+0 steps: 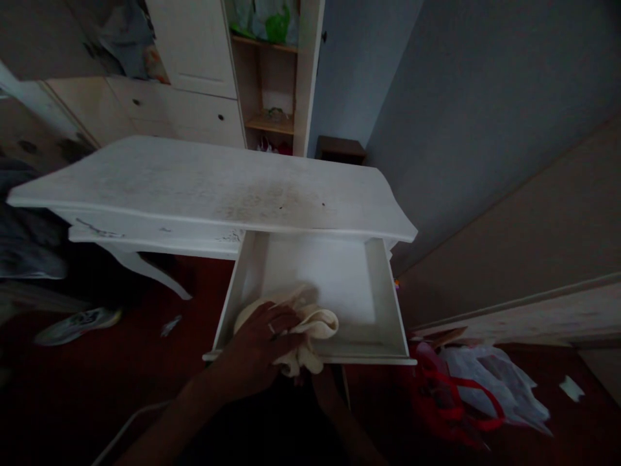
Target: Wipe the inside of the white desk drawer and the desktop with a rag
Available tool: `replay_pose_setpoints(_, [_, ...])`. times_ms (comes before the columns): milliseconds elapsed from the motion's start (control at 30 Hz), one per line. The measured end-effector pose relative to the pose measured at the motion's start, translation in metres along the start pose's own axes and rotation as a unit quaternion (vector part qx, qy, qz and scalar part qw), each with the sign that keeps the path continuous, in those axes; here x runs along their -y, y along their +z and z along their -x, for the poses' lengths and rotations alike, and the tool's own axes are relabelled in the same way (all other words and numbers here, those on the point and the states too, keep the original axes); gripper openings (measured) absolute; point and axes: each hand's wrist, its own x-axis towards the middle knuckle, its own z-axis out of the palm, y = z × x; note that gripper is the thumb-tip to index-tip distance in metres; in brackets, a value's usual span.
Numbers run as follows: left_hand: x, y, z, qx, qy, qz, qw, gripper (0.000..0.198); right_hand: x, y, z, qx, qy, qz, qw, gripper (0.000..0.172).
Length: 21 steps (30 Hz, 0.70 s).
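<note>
My left hand (259, 343) lies on a cream cloth (315, 323), its fingers closed over the bunched fabric, a ring showing on one finger. The cloth sits in the front left corner of an open white drawer (383, 291) and hangs over the drawer's front edge. The drawer is pulled out from a white desk (204, 188) with a scuffed, dusty top. My right forearm (334, 401) rises in shadow to the underside of the drawer front. That hand's fingers are hidden behind the cloth and the drawer edge.
A red-and-white plastic bag (466, 395) lies on the dark red floor to the right. A shoe (77, 323) lies on the floor at left. A wardrobe with shelves (272, 84) stands behind the desk; a wall panel (533, 246) is close on the right.
</note>
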Motion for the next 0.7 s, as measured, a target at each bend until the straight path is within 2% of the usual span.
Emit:
replay_pose_setpoints(67, [0.008, -0.008, 0.021, -0.033, -0.020, -0.022, 0.999, 0.059, -0.001, -0.001, 0.002, -0.012, 0.003, -0.026, 1.000, 0.076])
replay_pose_setpoints(133, [0.016, -0.014, 0.036, -0.051, -0.031, -0.039, 0.997, 0.065, -0.002, -0.003, 0.005, -0.021, 0.008, -0.041, 0.999, 0.077])
replay_pose_setpoints(300, [0.049, -0.015, 0.045, -0.088, -0.030, -0.071, 0.993, 0.063, -0.003, -0.012, 0.005, -0.016, 0.012, -0.006, 1.000, 0.072])
replay_pose_setpoints(400, [0.074, -0.008, 0.036, -0.105, -0.055, -0.079, 0.990, 0.060, -0.001, -0.013, 0.003, -0.003, 0.019, 0.011, 1.000, 0.060])
replay_pose_setpoints(533, [0.106, -0.002, 0.012, -0.076, -0.090, -0.081, 0.990, 0.060, 0.010, -0.011, 0.002, 0.016, 0.032, 0.043, 0.998, 0.034])
replay_pose_setpoints(700, [0.137, -0.005, -0.019, -0.084, -0.092, -0.081, 0.989, 0.058, 0.030, -0.008, 0.005, 0.016, 0.028, 0.074, 0.997, 0.026])
